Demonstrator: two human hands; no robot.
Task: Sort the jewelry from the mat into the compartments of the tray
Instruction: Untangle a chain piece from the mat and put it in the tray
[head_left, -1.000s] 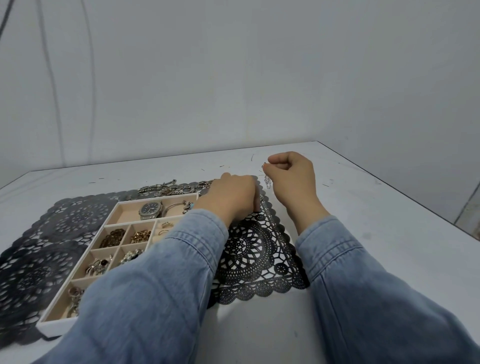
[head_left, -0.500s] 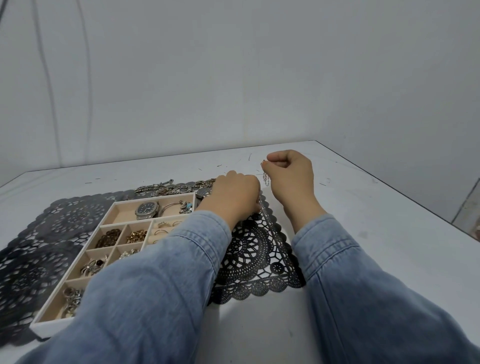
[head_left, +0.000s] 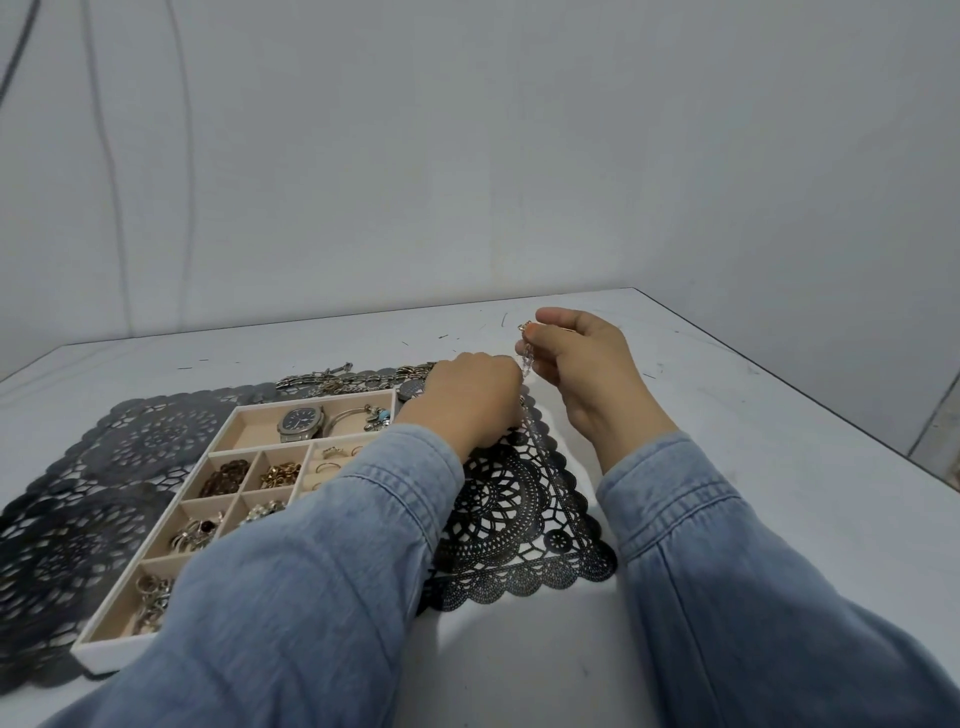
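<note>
A white tray (head_left: 218, 436) with beige compartments lies on a black lace mat (head_left: 514, 514). It holds a silver watch (head_left: 301, 422), a bangle with blue charms (head_left: 371, 415), rings and gold pieces. My right hand (head_left: 587, 374) pinches the top of a thin silver chain (head_left: 525, 358), which hangs down to the mat. My left hand (head_left: 470, 402) rests curled on the mat beside the chain's lower end; its fingertips are hidden. More silver bracelets (head_left: 332, 379) lie on the mat behind the tray.
The white table (head_left: 753, 467) ends at a right edge close to the grey wall. A dark round piece (head_left: 411, 388) sits just left of my left hand. My denim sleeves cover the tray's near right part.
My right hand has risen slightly with the chain, drawing it more upright. My left hand has stayed on the mat at the chain's lower end.
</note>
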